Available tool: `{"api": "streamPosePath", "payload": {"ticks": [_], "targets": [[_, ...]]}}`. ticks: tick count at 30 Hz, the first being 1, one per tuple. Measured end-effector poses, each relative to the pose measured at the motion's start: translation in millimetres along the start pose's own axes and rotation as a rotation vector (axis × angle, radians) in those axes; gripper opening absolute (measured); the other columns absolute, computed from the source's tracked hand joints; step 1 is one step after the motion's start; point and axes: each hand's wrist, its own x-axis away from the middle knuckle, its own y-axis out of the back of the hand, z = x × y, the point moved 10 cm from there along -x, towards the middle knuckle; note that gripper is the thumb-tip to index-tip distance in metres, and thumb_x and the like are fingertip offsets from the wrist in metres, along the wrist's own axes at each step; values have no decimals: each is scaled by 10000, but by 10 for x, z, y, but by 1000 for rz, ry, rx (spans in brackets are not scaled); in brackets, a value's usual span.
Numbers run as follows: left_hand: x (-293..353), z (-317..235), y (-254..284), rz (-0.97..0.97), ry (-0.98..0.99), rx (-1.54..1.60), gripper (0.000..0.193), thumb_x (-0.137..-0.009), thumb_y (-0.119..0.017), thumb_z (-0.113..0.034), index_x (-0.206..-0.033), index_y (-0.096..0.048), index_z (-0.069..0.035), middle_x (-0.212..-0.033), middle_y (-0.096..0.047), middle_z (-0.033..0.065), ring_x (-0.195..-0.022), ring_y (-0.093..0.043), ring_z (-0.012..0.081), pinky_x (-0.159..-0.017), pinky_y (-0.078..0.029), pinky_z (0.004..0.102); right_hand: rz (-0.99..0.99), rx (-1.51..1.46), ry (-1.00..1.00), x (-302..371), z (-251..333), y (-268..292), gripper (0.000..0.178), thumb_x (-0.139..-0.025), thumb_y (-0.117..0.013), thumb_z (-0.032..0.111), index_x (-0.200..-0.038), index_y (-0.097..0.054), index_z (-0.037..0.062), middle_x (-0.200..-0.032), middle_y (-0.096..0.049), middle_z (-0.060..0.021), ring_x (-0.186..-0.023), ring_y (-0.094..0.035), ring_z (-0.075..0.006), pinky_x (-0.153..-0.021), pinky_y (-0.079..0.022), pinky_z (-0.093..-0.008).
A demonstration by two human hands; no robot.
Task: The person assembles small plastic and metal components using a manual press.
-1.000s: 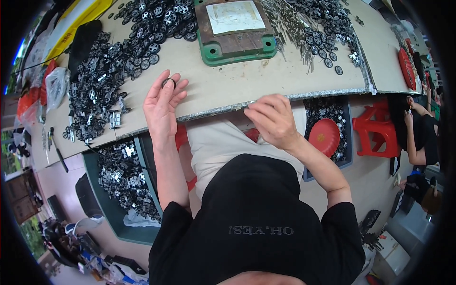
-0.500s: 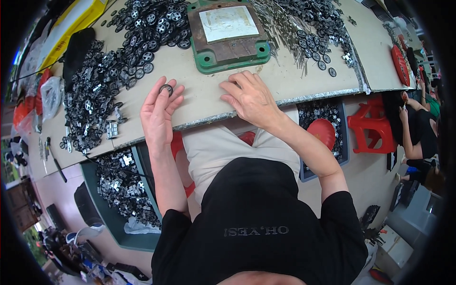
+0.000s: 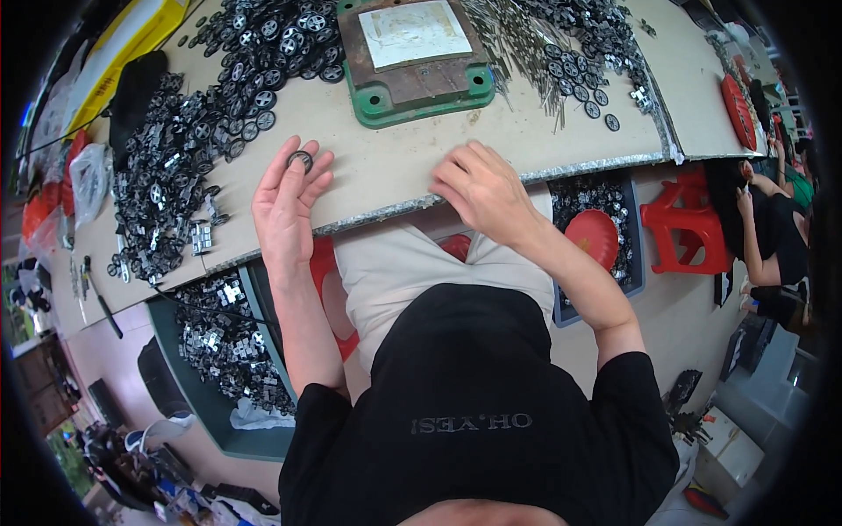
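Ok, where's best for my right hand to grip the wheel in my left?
Probably pinch the wheel by its rim, coming from the right: it's round, the left hand has its thumb over part of the face, and the rim's right edge looks uncovered.

Yellow pkg [image 3: 167,19]: upper L, on/over L end of bench [image 3: 377,167].
Clear bag [image 3: 89,186]: crumpled plastic, L side.
Red-orange bag [image 3: 42,203]: just L of clear one, blurry.
Blk-hndl tool [image 3: 103,302]: L end of bench, handle past edge.
Green bin [image 3: 254,441]: below bench, L; white bag [image 3: 261,416] at near end.
Grey-blue bin [image 3: 638,263]: below bench, R; round red plate [image 3: 592,239] inside.
Red stool [image 3: 669,214]: floor, just R of that bin.
Red dish [image 3: 738,111]: adj. table [image 3: 693,88], R.
Co-worker [image 3: 776,232]: far R, dk clothes.
White box [image 3: 735,443]: lower R.
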Motion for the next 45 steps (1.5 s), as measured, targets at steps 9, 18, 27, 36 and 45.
{"api": "streamPosePath", "payload": {"ticks": [9,18,27,36,45], "targets": [[28,179,-280,89,161,270,378,-933,-482,-109,-1266,-428,61,-1199,-540,201,-1129,-534,312,-876,-516,306,107,38,-179,1188,-620,-1124,211,-723,-592,37,-935,-593,43,-873,-577,-118,-783,-557,-294,-652,-452,-365],[257,414,-755,345,294,398,434,-937,-481,-127,-1316,-354,42,-1165,-534,168,-1149,-515,309,-934,-493,302,275,-183,-597,1312,-1159,-1420,321,-772,-634,296,-1020,-631,93,-1019,-606,-185,-848,-606,-350,-664,-500,-416],[451,752,-1285,366,537,411,365,-958,-439,-158,-1272,-408,26,-1241,-498,205,-1135,-527,312,-879,-524,345,300,-766,-511,793,-576,418,277,-745,-698,140,-1001,-646,48,-891,-621,-85,-868,-600,-244,-663,-481,-314],[509,863,-1780,417,543,293,456,-951,-463,-166,-1345,-341,28,-1243,-509,160,-1110,-546,249,-960,-456,392,-269,-346,-199,223,-511,691,234,-712,-704,89,-942,-673,57,-901,-576,-72,-754,-555,-226,-652,-471,-313],[357,897,-1581,430,458,468,412,-891,-566,-89,-1278,-460,6,-1178,-568,135,-999,-583,210,-831,-489,288,-135,-48,-649,27,-1442,579,178,-754,-675,171,-827,-633,14,-806,-623,-137,-708,-614,-292,-656,-481,-370]]}}
